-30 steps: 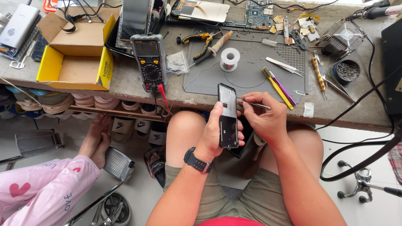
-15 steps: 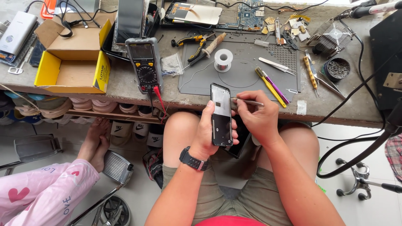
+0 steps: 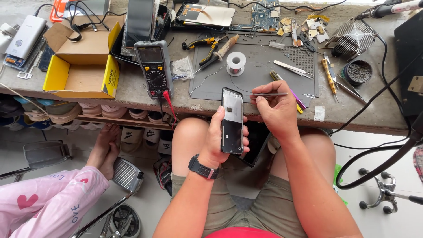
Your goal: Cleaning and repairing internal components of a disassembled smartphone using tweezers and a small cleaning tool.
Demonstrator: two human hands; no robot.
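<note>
My left hand (image 3: 218,141) grips an opened black phone (image 3: 232,120) upright over my lap, its bare inside facing me. My right hand (image 3: 275,112) pinches a pair of thin metal tweezers (image 3: 269,94), held level, with the tips pointing left at the phone's upper right edge. A black watch (image 3: 202,168) sits on my left wrist. Both hands hover just in front of the workbench edge, above my knees.
On the bench lie a grey work mat (image 3: 260,72), a solder spool (image 3: 236,63), a multimeter (image 3: 152,66) with red lead, pliers (image 3: 203,44), a yellow cardboard box (image 3: 81,59), circuit boards and small tools. Another person's pink-trousered leg (image 3: 48,198) and bare feet (image 3: 105,147) are at left. Black cables (image 3: 379,150) hang right.
My right hand has lifted the tweezers slightly and turned them level at the phone's top edge. The phone stays in my left hand; the view has shifted a little.
</note>
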